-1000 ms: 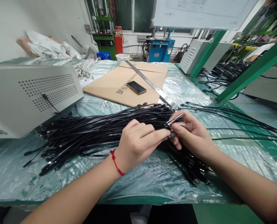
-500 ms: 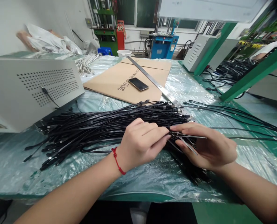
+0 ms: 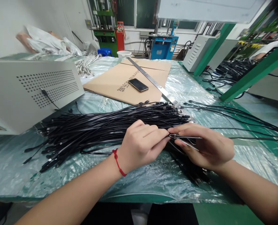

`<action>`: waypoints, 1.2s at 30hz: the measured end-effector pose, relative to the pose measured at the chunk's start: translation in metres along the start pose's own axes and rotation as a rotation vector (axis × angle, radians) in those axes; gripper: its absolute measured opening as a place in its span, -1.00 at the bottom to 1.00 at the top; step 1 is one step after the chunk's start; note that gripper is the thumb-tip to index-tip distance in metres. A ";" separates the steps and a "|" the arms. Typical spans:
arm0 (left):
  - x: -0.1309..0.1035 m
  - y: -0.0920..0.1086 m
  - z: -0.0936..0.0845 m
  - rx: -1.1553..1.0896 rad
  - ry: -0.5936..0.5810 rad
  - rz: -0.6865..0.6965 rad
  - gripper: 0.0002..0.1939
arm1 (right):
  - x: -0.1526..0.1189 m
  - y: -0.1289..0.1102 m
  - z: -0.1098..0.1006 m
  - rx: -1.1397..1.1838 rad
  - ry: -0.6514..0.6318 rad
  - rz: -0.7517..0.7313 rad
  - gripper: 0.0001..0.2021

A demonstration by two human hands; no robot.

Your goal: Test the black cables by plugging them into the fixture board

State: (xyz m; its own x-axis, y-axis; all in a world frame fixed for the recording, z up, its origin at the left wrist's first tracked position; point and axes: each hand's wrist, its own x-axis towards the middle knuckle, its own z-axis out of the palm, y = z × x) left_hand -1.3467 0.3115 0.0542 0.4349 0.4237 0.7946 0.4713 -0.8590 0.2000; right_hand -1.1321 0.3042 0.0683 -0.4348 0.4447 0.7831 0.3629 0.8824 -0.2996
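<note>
Small metal clippers (image 3: pixel 187 137) lie in my right hand (image 3: pixel 209 147), their two arms between thumb and fingers and their jaws pointing left. My left hand (image 3: pixel 143 142), a red cord round its wrist, is closed in a pinch on a black cable, whose held end is mostly hidden by the fingers. The fingertips of both hands meet at the jaws. Beneath and behind them lies a thick bundle of black cables (image 3: pixel 94 125) with connectors at its ends. More black cables (image 3: pixel 188 168) hang together below my right hand.
A grey perforated metal box (image 3: pixel 45 84) stands left. Behind the bundle, a cardboard sheet (image 3: pixel 106 84) carries a phone (image 3: pixel 138 84) and a long steel ruler (image 3: pixel 148 76). Loose cables (image 3: pixel 242 115) run right, near a green post (image 3: pixel 253 73). Plastic film covers the table (image 3: pixel 82 181).
The arms of the clippers have come closer together as my right hand squeezed, shifting slightly left. My left hand has stayed nearly in place.
</note>
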 end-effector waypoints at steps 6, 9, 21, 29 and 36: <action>0.002 0.002 0.000 -0.067 0.029 -0.022 -0.92 | 0.002 -0.003 0.001 0.047 0.030 0.016 -0.78; 0.004 0.003 -0.001 -0.099 0.078 -0.029 -0.94 | -0.005 0.001 0.004 0.079 0.108 0.064 -0.76; 0.004 0.002 -0.002 -0.092 0.076 -0.031 -0.94 | -0.007 0.000 0.002 -0.014 0.085 0.047 -0.71; 0.004 0.002 -0.001 -0.068 0.051 -0.012 -0.94 | 0.003 -0.003 -0.001 -0.060 0.025 -0.049 -0.70; 0.004 0.003 -0.001 -0.093 0.049 -0.044 -0.93 | -0.003 0.000 0.007 0.057 0.149 0.242 -0.81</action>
State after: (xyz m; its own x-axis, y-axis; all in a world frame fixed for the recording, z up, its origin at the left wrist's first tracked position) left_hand -1.3447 0.3107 0.0586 0.3765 0.4491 0.8103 0.4150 -0.8637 0.2859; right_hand -1.1367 0.3042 0.0623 -0.2138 0.6196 0.7552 0.3922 0.7625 -0.5145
